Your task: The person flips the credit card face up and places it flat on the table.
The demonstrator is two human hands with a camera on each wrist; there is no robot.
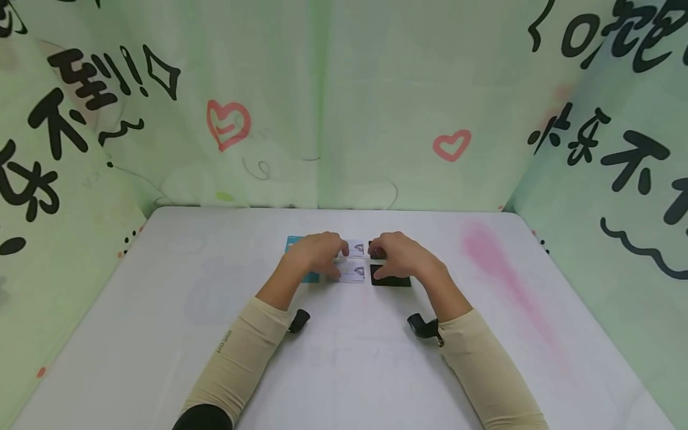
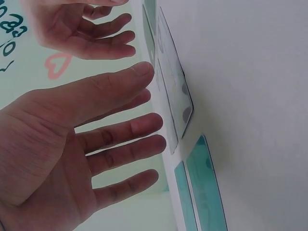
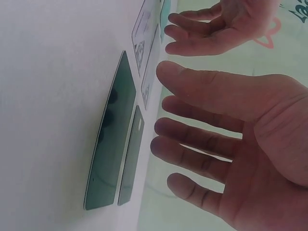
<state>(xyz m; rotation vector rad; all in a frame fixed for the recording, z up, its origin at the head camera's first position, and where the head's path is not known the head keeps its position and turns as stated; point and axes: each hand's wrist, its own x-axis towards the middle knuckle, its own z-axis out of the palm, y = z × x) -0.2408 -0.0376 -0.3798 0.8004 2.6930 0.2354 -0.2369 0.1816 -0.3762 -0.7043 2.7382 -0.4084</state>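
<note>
My left hand point(image 1: 318, 254), its fingers spread and relaxed with nothing in them, hovers over the left part of two rows of flat cards. Beneath it are a far teal card point(image 1: 293, 240) and a near teal card point(image 2: 208, 180), both partly covered in the head view. Between the hands lie a far white card point(image 1: 356, 248) and a near white card point(image 1: 352, 273), each with a small grey print. My right hand point(image 1: 402, 257) is likewise empty and spread, above a near black card point(image 1: 396, 281) and a far black card point(image 3: 131, 161). Neither hand visibly grips a card.
The cards lie toward the far edge of a white table point(image 1: 344, 370), which has a pink stain point(image 1: 494, 263) at right. Green cloth walls point(image 1: 376, 89) with black writing and red hearts stand around it. Both wrists carry a small black camera point(image 1: 421, 326).
</note>
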